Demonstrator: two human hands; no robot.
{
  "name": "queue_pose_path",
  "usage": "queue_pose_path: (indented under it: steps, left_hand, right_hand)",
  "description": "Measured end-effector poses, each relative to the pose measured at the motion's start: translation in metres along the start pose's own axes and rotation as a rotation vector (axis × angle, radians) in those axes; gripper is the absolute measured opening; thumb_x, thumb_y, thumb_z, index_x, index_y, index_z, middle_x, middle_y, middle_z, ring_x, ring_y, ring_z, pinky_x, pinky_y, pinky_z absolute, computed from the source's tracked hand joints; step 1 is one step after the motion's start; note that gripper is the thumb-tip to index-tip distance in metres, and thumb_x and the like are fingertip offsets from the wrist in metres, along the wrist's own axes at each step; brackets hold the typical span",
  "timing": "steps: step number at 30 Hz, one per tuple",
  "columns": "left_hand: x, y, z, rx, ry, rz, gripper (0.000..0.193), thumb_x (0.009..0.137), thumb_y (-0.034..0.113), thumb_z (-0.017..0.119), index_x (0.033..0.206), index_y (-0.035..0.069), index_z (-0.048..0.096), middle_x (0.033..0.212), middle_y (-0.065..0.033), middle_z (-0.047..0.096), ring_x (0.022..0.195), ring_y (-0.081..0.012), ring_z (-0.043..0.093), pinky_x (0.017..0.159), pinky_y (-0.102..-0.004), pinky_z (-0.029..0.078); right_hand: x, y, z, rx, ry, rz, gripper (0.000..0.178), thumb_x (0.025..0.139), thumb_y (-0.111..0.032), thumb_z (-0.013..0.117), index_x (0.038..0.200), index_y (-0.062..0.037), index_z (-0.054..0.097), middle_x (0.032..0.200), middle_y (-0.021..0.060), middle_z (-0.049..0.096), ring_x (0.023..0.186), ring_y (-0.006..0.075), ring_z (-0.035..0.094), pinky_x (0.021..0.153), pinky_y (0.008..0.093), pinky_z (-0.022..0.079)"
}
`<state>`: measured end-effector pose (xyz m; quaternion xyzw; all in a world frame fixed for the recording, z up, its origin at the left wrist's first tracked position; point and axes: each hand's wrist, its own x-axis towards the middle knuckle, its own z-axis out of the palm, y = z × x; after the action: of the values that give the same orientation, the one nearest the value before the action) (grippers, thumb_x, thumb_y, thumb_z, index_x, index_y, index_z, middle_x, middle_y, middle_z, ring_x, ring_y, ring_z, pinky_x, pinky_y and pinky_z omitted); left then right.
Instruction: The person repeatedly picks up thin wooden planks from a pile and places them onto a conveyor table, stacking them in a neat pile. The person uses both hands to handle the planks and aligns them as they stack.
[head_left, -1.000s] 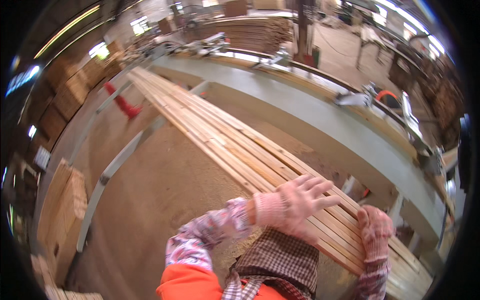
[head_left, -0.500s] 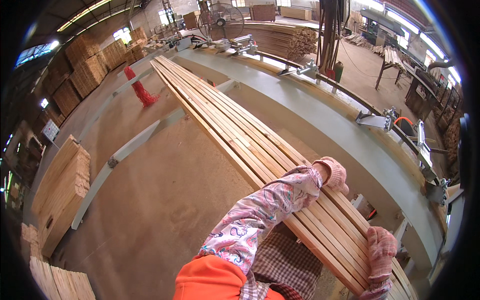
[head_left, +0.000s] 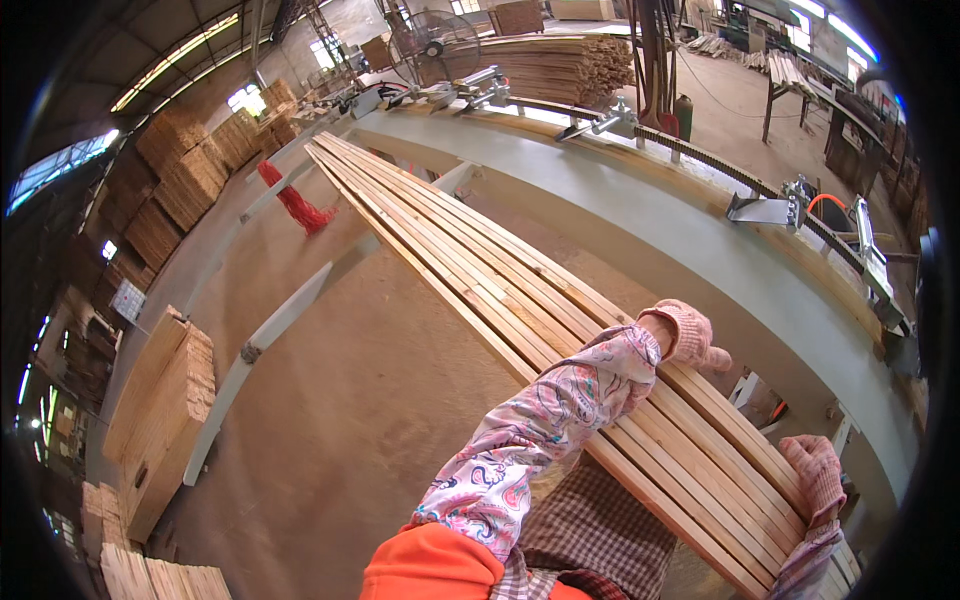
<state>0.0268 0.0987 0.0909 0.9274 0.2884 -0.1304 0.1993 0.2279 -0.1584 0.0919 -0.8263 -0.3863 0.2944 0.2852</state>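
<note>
Now my left hand (head_left: 690, 335), in its pink glove, has slid across the bundle of long wooden slats (head_left: 480, 270) and lies flat on its far edge, fingers spread; my right hand (head_left: 815, 475) cups the near end. The slats still rest along the grey machine bed (head_left: 640, 220), so I judge the stack is being squared up

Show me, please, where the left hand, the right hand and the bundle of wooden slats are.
left hand (head_left: 690, 335), head view, back of glove.
right hand (head_left: 815, 475), head view, back of glove.
bundle of wooden slats (head_left: 480, 265), head view, top face mid-length.
</note>
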Motion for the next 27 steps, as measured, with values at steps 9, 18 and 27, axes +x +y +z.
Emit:
queue_pose_path:
  steps: [9,18,27]
  left_hand:
    - [0.013,0.021,-0.013,0.341,0.526,0.212,0.069,0.088,0.058,0.056,0.135,0.008,0.047,0.128,-0.0167,0.055,0.121,-0.0301,0.053,0.102,-0.0446,0.042]
    - [0.032,0.012,0.010,0.271,0.498,0.243,0.089,0.087,0.066,0.050,0.152,0.009,0.028,0.154,-0.0218,0.029,0.144,-0.0362,0.026,0.119,-0.0448,0.018]
    - [0.030,0.021,-0.014,0.335,0.135,0.069,0.082,0.090,0.069,0.041,0.144,0.008,0.039,0.139,-0.0203,0.048,0.134,-0.0351,0.041,0.115,-0.0457,0.027]
  right_hand:
    - [0.006,0.003,-0.002,0.090,-0.113,-0.023,0.032,0.086,-0.020,0.067,0.107,0.0037,0.069,0.092,0.0082,0.072,0.081,0.0132,0.062,0.077,0.0283,0.050]
    - [0.011,0.017,0.000,-0.397,0.249,-0.382,0.046,0.084,-0.019,0.070,0.128,-0.0093,0.059,0.132,0.0189,0.055,0.120,0.0342,0.054,0.101,0.0399,0.044]
    - [0.019,0.037,0.000,-0.685,0.320,-0.312,0.056,0.094,-0.047,0.055,0.140,-0.0166,0.048,0.146,0.0197,0.043,0.133,0.0391,0.042,0.110,0.0454,0.036]
